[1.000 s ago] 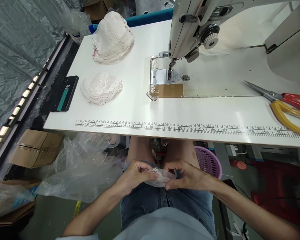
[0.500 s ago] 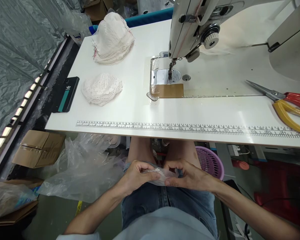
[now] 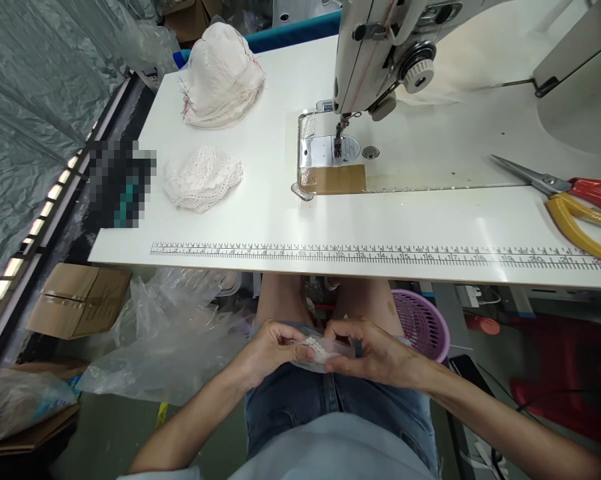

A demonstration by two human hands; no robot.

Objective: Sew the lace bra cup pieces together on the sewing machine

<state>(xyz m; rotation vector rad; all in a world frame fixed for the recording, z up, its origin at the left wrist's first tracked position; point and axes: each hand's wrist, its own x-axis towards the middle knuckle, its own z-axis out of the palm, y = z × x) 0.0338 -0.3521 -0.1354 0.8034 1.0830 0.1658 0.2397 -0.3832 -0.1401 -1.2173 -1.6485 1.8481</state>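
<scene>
Over my lap, below the table's front edge, my left hand (image 3: 270,348) and my right hand (image 3: 367,350) both pinch a small clear plastic bag (image 3: 319,353) with white lace inside. Fingers of both hands are curled closed on the bag. On the white sewing table (image 3: 280,220) lie a loose heap of white lace (image 3: 203,178) and, farther back, a stack of cream fabric pieces (image 3: 223,77). The sewing machine (image 3: 380,53) stands at the back, its needle over the metal plate (image 3: 325,152).
Red and yellow scissors (image 3: 575,200) lie at the table's right. A blurred dark object (image 3: 123,183) sits at the left edge. A printed ruler (image 3: 380,255) runs along the front. Under the table: a large plastic bag (image 3: 165,333), a cardboard box (image 3: 77,310), a purple basket (image 3: 420,323).
My fingers have shifted slightly on the small bag, and the white lace inside shows more between my hands. The view has tilted a little; nothing on the table has moved.
</scene>
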